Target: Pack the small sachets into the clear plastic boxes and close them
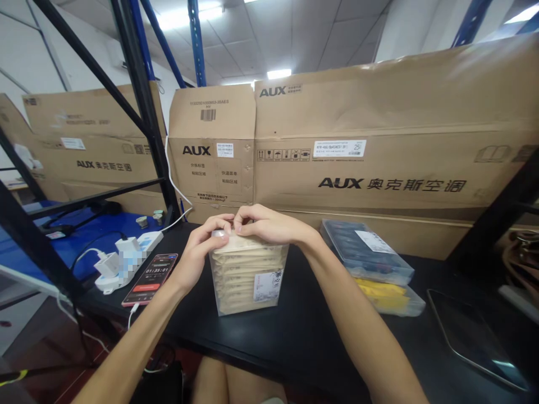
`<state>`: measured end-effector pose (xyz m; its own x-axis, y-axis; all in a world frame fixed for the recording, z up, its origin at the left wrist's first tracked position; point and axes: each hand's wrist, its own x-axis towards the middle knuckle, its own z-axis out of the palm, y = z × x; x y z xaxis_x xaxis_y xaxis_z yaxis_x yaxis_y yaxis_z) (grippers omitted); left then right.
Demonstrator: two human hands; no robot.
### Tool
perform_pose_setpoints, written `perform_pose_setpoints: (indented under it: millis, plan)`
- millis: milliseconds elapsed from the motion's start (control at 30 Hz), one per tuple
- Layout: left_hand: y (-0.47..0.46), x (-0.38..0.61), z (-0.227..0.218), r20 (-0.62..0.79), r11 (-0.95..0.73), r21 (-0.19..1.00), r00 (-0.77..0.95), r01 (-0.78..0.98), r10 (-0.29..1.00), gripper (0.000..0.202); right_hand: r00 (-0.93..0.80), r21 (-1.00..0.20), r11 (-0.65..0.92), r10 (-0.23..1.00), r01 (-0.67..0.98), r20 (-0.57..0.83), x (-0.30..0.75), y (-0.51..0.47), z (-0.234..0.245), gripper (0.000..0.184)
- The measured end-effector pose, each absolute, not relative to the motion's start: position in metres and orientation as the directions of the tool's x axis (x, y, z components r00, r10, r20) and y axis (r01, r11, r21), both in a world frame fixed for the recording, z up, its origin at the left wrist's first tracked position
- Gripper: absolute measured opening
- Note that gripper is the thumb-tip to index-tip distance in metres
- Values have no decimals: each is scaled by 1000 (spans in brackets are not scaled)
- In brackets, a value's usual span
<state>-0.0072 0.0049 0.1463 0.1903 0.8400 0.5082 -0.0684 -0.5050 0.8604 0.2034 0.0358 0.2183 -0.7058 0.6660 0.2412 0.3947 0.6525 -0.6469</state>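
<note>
A clear plastic box (248,306) stands upright on the black tabletop. Cream-coloured flat packets (236,275) fill it in a stack, and a white label (268,286) with dark print is on its front. My left hand (202,247) grips the box's upper left corner, thumb in front and fingers over the top. Reaching across the top from the right, my right hand (267,223) has its fingers bent and pinched together close to the left fingertips. Whatever lies between those right fingers is hidden.
Right of the box lie two stacked plastic cases (366,252), the lower one with yellow contents. A dark tablet (471,336) rests at the far right. On the left are a charging phone (150,279) and a power strip (130,261). Cardboard panels (357,129) stand behind.
</note>
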Motion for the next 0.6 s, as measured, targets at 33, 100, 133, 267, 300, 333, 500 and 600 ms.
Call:
perform_pose_setpoints:
  millis: [33, 100, 133, 267, 300, 333, 500, 600]
  plan:
    - [5, -7, 146, 507, -504, 861, 192, -66, 840, 11, -708, -650, 649, 666, 395, 235, 203, 37, 218, 8]
    - [5, -7, 146, 515, -514, 856, 179, -59, 838, 11, -711, -659, 649, 661, 380, 241, 202, 38, 217, 8]
    - [6, -6, 145, 524, -524, 850, 166, -52, 835, 10, -711, -662, 652, 657, 370, 250, 202, 39, 216, 7]
    - [8, -5, 141, 554, -552, 833, 99, -41, 827, 8, -699, -666, 655, 661, 358, 274, 202, 42, 213, 9]
    - [8, -5, 140, 558, -557, 830, 81, -39, 826, 8, -696, -668, 653, 663, 357, 276, 202, 43, 213, 8]
    - [8, -4, 139, 565, -564, 825, 59, -33, 823, 8, -696, -670, 653, 662, 354, 278, 202, 44, 213, 8]
    - [5, 0, 135, 598, -599, 801, -75, 12, 798, 11, -711, -680, 671, 630, 296, 312, 204, 46, 210, 7]
    - [2, 3, 135, 583, -589, 807, -108, -30, 805, 21, -711, -694, 663, 629, 281, 313, 205, 47, 209, 8]
